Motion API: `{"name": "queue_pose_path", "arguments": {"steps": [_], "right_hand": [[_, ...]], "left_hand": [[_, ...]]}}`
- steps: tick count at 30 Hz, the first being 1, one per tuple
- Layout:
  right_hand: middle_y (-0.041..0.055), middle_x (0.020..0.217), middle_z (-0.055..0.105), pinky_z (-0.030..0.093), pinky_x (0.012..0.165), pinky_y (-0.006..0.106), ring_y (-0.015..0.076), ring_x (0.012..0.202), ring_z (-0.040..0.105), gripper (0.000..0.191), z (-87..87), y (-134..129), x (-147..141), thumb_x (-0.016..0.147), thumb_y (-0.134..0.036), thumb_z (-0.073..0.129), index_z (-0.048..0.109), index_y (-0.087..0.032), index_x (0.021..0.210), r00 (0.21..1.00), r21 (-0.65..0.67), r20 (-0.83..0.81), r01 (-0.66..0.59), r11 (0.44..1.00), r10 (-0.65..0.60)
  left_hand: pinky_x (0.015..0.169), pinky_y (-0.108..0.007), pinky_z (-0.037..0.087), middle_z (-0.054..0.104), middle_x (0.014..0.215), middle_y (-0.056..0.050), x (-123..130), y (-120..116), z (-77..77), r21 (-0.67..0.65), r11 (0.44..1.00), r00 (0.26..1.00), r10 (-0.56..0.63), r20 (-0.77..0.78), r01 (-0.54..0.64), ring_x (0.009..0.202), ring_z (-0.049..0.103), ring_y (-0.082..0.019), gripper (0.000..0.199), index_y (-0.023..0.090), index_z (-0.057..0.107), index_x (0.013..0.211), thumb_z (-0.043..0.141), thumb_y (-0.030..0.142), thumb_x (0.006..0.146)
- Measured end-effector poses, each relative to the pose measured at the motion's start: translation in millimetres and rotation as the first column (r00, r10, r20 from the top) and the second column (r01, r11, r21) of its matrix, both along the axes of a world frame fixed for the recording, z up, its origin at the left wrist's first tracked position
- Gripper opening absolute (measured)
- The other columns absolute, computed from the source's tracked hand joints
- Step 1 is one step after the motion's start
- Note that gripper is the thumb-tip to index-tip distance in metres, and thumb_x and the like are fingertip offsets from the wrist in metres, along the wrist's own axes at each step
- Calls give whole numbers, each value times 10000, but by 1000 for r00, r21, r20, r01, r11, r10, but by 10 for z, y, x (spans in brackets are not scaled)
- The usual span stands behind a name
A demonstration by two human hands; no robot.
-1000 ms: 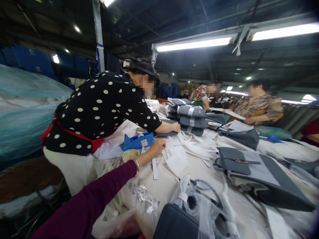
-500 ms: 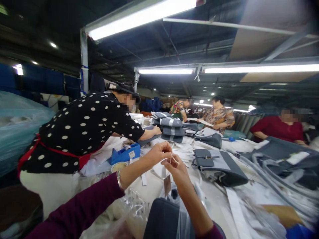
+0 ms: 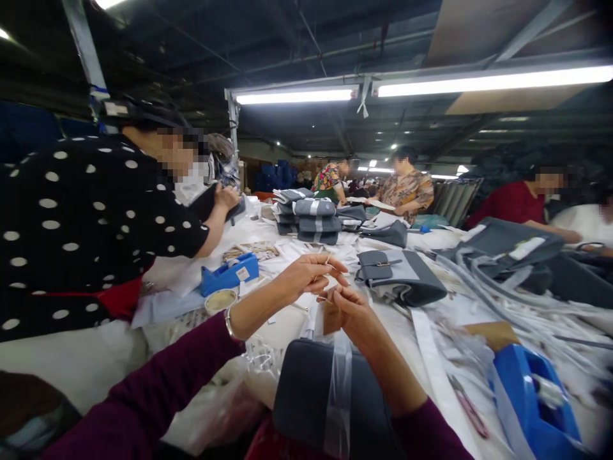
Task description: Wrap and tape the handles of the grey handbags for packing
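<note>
Above the table, my left hand (image 3: 306, 276) has its fingers bent, with a thin pale string looped about them. Close by on its right, my right hand (image 3: 353, 308) pinches the same string between thumb and fingers. A brown hang tag (image 3: 331, 318) dangles below, partly hidden by my right hand. Under both hands lies a dark grey bag (image 3: 301, 396), with a strip of clear plastic (image 3: 340, 396) across its front. The string's exact path between the fingers is too fine to follow.
Blue tape dispensers stand at left (image 3: 230, 273) and right (image 3: 536, 402). Pink-handled cutters (image 3: 469, 409) lie near the right one. A buckled grey bag (image 3: 402, 275) and stacked bags (image 3: 316, 220) sit farther back. A co-worker in polka dots (image 3: 96, 223) stands left.
My view has turned down and slightly right, bringing the right tape dispenser and cutters into sight. My left fingers have spread on the string. The polka-dot co-worker's hand has drawn back from the stack.
</note>
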State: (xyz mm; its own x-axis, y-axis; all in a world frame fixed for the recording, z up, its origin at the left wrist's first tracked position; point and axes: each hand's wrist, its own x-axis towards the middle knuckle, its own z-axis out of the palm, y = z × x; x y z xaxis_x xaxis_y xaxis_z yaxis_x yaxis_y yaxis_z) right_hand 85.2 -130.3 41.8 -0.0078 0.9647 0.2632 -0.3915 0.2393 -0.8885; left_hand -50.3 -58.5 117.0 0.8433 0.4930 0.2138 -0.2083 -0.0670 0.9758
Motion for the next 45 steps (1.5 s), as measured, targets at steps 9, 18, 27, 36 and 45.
{"name": "queue_pose_path", "arguments": {"steps": [9, 18, 27, 36, 45], "right_hand": [[37, 781, 646, 453, 640, 283, 159, 681, 589, 324, -76, -51, 429, 764, -479, 683, 598, -174, 693, 996, -52, 94, 17, 999, -12], [-16, 585, 517, 426, 656, 272, 104, 568, 470, 365, -64, 151, 1086, 774, -485, 695, 565, -166, 657, 994, -140, 105, 35, 990, -20], [-98, 471, 288, 232, 422, 209, 45, 420, 227, 411, -135, 580, 1825, 690, -511, 704, 653, -139, 857, 851, -250, 478, 368, 896, -216], [-28, 383, 459, 243, 326, 202, 68, 326, 341, 156, -897, 1089, 1844, 541, -201, 615, 710, -118, 633, 579, -550, 731, 184, 815, 362], [-38, 494, 540, 326, 368, 178, 62, 379, 415, 240, -900, 1266, 1868, 589, -285, 654, 710, -140, 771, 586, -623, 582, -124, 773, 563]], "left_hand": [[463, -182, 359, 698, 915, -122, 496, 205, -218, -168, 985, 992, -8, 124, 29, 468, 494, -42, 261, 66, 641, 975, 631, 178, 740], [449, -168, 303, 673, 814, -77, 1075, 410, -405, -234, 972, 984, 64, 168, -23, 475, 470, -37, 240, 80, 662, 936, 628, 105, 699], [663, -235, 511, 681, 837, -71, 1310, 615, -1077, 298, 867, 814, 485, -319, -400, 758, 645, -138, 213, 142, 635, 903, 452, 85, 813], [926, -391, 438, 715, 908, -134, 1155, 352, -1559, 582, 783, 695, 544, -470, -220, 992, 637, -295, 255, 174, 728, 809, 539, 33, 712], [710, -284, 462, 691, 840, -57, 1232, 384, -1616, 646, 701, 615, 661, -430, -303, 825, 639, -218, 202, 180, 614, 871, 570, 68, 709]]}}
